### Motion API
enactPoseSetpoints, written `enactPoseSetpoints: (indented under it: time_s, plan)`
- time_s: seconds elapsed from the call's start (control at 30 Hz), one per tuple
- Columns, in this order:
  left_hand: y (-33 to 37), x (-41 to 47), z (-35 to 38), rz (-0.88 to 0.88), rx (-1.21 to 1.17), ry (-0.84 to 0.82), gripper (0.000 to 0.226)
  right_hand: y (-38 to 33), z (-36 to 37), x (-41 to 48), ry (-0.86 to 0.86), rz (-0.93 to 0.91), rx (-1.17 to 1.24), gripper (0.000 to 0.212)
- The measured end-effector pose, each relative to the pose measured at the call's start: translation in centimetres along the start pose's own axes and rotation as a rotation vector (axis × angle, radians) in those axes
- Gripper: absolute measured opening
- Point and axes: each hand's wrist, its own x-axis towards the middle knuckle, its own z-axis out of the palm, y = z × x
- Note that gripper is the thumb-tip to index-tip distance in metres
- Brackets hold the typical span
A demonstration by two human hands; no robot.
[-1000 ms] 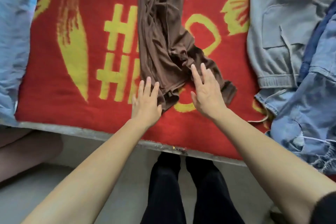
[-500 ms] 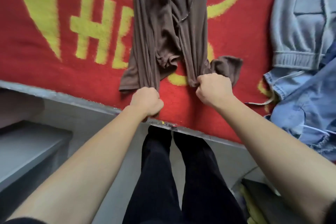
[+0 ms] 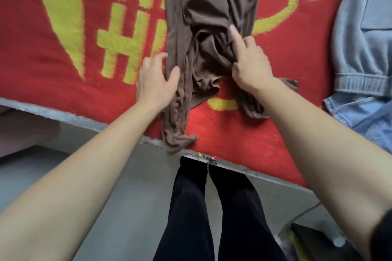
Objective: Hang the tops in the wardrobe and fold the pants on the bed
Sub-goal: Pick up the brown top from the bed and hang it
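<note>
Brown pants lie crumpled lengthwise on the red and yellow blanket of the bed, waist away from me. The left leg's end reaches the bed's front edge; the right leg's end lies bunched under my right forearm. My left hand grips the outer edge of the left leg, thumb on top of the cloth. My right hand is on the right leg, index finger stretched flat over the folds, the thumb and other fingers curled into the fabric.
Pale grey-blue sweatpants and a denim garment lie at the right of the bed. The bed's grey front rail runs across below the blanket. My legs in black trousers stand on the grey floor.
Half a second ago both hands were fists on the leg ends near the bed's edge. They have since moved up the legs, and the leg ends now lie nearer the edge.
</note>
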Motion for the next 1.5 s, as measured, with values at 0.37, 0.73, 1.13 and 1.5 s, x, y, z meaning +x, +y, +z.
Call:
enactPoseSetpoints:
  time_s: [0.37, 0.73, 1.13, 1.5]
  plan:
    - [5.9, 3.3, 2.9, 0.180, 0.229, -0.272, 0.084, 2.0, 1.3, -8.7, -0.815, 0.080, -0.123, 0.041]
    - [2.7, -2.2, 3.9, -0.012, 0.272, -0.317, 0.041, 0.8, -1.1, -2.3, 0.187, 0.028, 0.190, 0.065]
    - [7.9, 1.0, 4.9, 0.109, 0.011, -0.004, 0.060, 3.5, 3.0, -5.8, -0.017, -0.038, 0.017, 0.044]
    - [6.3, -4.9, 7.3, -0.038, 0.053, -0.249, 0.045, 4.9, 2.8, -12.3, -0.045, 0.115, 0.148, 0.043]
